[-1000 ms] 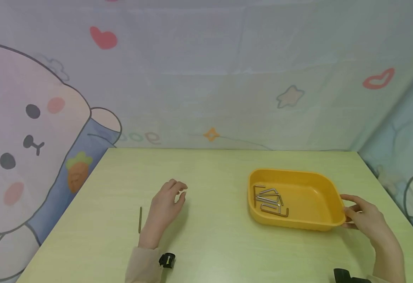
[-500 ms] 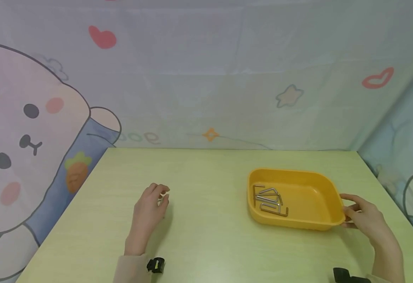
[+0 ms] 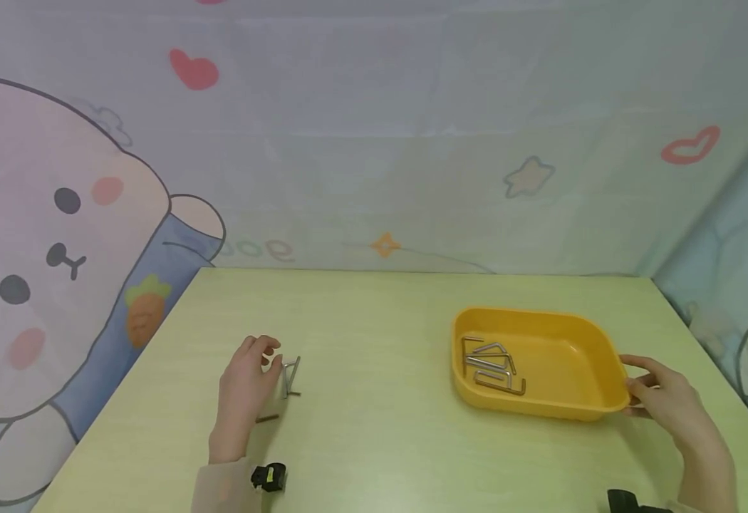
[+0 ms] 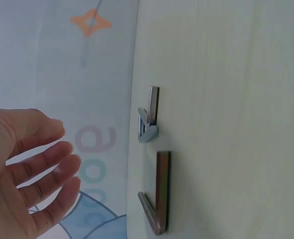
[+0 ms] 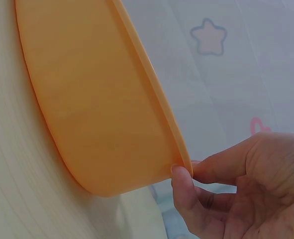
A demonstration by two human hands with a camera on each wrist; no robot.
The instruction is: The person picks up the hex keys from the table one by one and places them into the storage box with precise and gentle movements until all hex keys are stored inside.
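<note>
My left hand (image 3: 272, 355) hovers low over the green table (image 3: 380, 442) with its fingers relaxed, holding nothing. Just right of its fingertips lies a silver hex key (image 3: 290, 377). A darker hex key (image 3: 268, 418) peeks out beside the palm. In the left wrist view the left hand (image 4: 35, 172) is spread at the left, apart from the silver hex key (image 4: 149, 117) and the darker hex key (image 4: 157, 194). My right hand (image 3: 633, 381) pinches the right rim of a yellow tray (image 3: 566, 356). That tray holds several hex keys (image 3: 491, 365). The right hand (image 5: 186, 174) shows thumb and finger on the tray (image 5: 97, 99) rim.
A wall cloth printed with a cartoon rabbit (image 3: 60, 249) hangs behind and to the left of the table. The table's left edge runs close to my left hand. Bare tabletop lies between the two hands.
My left hand has drawn back leftward and toward me. The silver hex key now lies uncovered by its fingertips. The right hand and tray have stayed put.
</note>
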